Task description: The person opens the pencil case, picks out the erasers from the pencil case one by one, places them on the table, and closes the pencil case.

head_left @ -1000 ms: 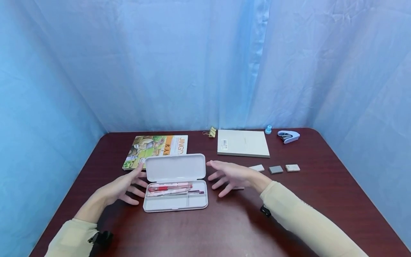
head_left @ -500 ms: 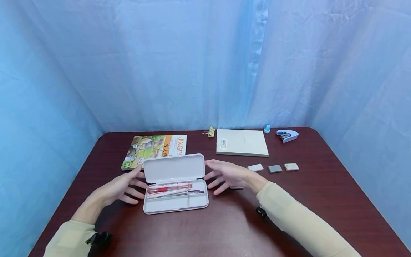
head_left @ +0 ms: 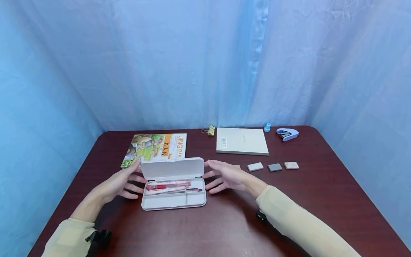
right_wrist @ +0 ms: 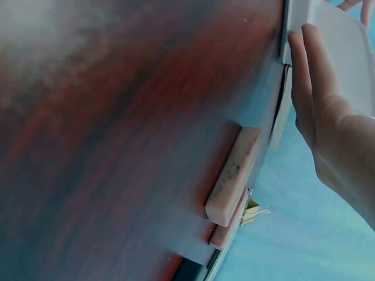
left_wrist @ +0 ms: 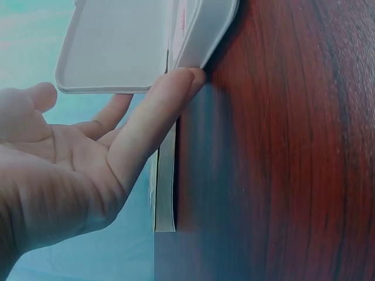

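Note:
A white pencil case [head_left: 163,202] stands unlatched on the table, its lid [head_left: 173,169] raised and leaning. Several pens [head_left: 168,185], mostly pink and red, lie in the rear compartment; the front ones hold nothing visible. At the case's left side is my left hand [head_left: 117,184], fingers extended; in the left wrist view a fingertip [left_wrist: 179,79] touches the case's end wall. My right hand [head_left: 228,175] is at the opposite side, fingers fairly straight, fingertips close to the lid and base. Whether they touch cannot be told.
Behind the case lies an illustrated book [head_left: 154,148]. Farther back are a gold binder clip [head_left: 211,130], a cream notebook [head_left: 242,141], a small blue object [head_left: 267,127] and a lilac stapler [head_left: 287,134]. A white eraser [head_left: 255,166], grey eraser [head_left: 274,167] and cream eraser [head_left: 291,165] sit right.
My right hand has come left, nearer the case, and my left fingers have closed in on its side. The lid has tipped somewhat forward over the base.

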### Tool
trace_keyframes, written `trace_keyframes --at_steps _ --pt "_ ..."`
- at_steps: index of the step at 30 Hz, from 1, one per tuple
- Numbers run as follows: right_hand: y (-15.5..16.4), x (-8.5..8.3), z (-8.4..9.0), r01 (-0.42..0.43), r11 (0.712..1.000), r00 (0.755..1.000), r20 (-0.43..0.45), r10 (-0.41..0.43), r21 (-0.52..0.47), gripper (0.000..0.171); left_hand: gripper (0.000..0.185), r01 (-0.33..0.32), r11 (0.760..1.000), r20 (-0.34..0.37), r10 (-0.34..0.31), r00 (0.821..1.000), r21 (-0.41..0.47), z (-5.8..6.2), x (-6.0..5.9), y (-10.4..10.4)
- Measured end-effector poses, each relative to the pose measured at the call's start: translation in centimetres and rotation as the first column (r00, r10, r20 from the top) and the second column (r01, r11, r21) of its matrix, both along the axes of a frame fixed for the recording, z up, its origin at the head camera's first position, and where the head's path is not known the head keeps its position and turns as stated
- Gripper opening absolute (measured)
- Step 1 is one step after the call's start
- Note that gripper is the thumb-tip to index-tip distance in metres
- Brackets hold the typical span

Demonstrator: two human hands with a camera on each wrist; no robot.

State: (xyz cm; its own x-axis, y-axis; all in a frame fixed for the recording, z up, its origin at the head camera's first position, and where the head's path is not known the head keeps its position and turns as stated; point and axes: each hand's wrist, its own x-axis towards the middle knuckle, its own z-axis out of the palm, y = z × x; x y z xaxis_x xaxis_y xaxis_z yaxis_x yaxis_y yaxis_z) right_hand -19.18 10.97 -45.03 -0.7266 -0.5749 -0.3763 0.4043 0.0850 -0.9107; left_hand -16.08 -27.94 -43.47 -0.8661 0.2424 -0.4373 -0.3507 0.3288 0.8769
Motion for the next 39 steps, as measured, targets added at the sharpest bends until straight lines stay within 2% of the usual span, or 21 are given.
trace_keyframes --at_steps 4,10,12,19,23,25,30,33,39 --pt "-0.1 0.0 -0.1 0.024 1.000 1.000 -0.006 -0.023 0.020 0.054 0.083 0.014 1.000 -0.015 -0.014 1.000 -0.015 0.0 -0.2 0.1" --pt "-0.1 0.3 -0.2 0.010 1.000 0.999 -0.042 -0.009 0.019 0.045 0.081 0.048 0.999 -0.029 -0.048 0.998 -0.022 0.0 -0.1 0.1" --pt "0.0 0.3 -0.3 0.007 1.000 0.999 -0.046 -0.006 0.012 0.044 0.079 0.042 0.999 -0.017 -0.042 0.999 -0.018 0.0 0.0 0.1" --pt "0.2 0.0 -0.5 0.007 1.000 0.998 -0.057 -0.006 0.007 0.048 0.074 0.053 0.997 0.008 -0.054 0.999 0.063 -0.2 0.2 -0.1" --pt "0.3 0.0 -0.6 0.002 1.000 0.999 -0.053 -0.001 0.016 0.044 0.067 0.087 0.990 0.006 -0.089 0.996 0.108 -0.5 0.4 -0.4" --pt "0.2 0.1 -0.7 0.004 0.999 0.998 -0.066 -0.001 0.036 0.044 0.064 0.119 0.987 -0.008 -0.118 0.993 0.107 -0.7 0.4 -0.5" --pt "-0.5 0.2 -1.1 0.015 0.992 0.991 -0.134 0.003 0.129 0.051 0.071 0.182 0.981 -0.038 -0.179 0.983 0.066 -1.4 0.5 -0.4" --pt "-1.0 0.2 -1.3 0.023 0.984 0.984 -0.180 0.009 0.178 0.055 0.077 0.182 0.983 -0.049 -0.180 0.982 0.034 -1.8 0.4 -0.2" --pt "-1.6 0.4 -1.7 0.049 0.987 0.982 -0.189 -0.020 0.151 0.059 0.083 0.172 0.985 -0.085 -0.173 0.981 -0.020 -2.2 0.4 0.0"
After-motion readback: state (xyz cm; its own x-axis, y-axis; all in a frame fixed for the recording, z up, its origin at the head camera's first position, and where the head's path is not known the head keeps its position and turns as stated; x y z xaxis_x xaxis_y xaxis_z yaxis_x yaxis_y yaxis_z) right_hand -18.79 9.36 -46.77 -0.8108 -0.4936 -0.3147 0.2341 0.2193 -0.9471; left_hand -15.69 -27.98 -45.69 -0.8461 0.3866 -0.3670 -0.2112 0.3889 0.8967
